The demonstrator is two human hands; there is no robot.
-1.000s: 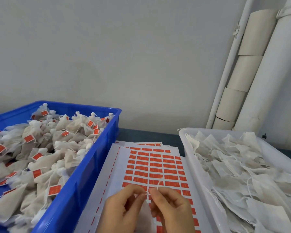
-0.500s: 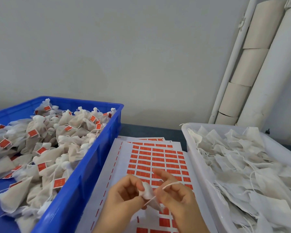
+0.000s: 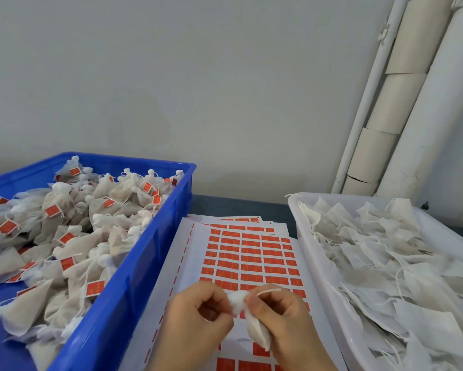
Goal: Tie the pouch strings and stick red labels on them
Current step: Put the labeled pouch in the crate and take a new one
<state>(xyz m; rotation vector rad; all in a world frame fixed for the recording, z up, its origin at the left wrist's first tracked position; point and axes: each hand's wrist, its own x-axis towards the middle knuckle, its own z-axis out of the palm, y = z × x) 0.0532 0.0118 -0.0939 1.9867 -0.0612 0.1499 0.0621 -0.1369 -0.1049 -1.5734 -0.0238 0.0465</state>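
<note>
- The plain grey wall [image 3: 198, 89] fills the back of the room, with pale pipes [image 3: 439, 116] and stacked cardboard rolls [image 3: 396, 103] in the right corner.
- The dark table [image 3: 238, 207] shows only as a strip between the bins.
- On your left, the blue crate [image 3: 134, 285] is heaped with tied pouches [image 3: 64, 236] carrying red tags. That's a good share done.
- On your right, the white tray [image 3: 313, 263] is piled with flat, untied pouches [image 3: 385, 263], so there's plenty left.
- Between them lie the label sheets [image 3: 251, 253]. The top sheet has many red labels in rows, and its left columns look peeled.
- Your left hand [image 3: 198, 317] pinches the gathered neck. Your right hand [image 3: 286, 317] is curled around the body and nips the cord.
- The pouch [image 3: 257, 333] you're working hangs between your hands, just above the sheets.
- Its string [image 3: 271, 290] loops over your right fingers. I judge the knot is mid-tie, and this one has no label on it yet.
</note>
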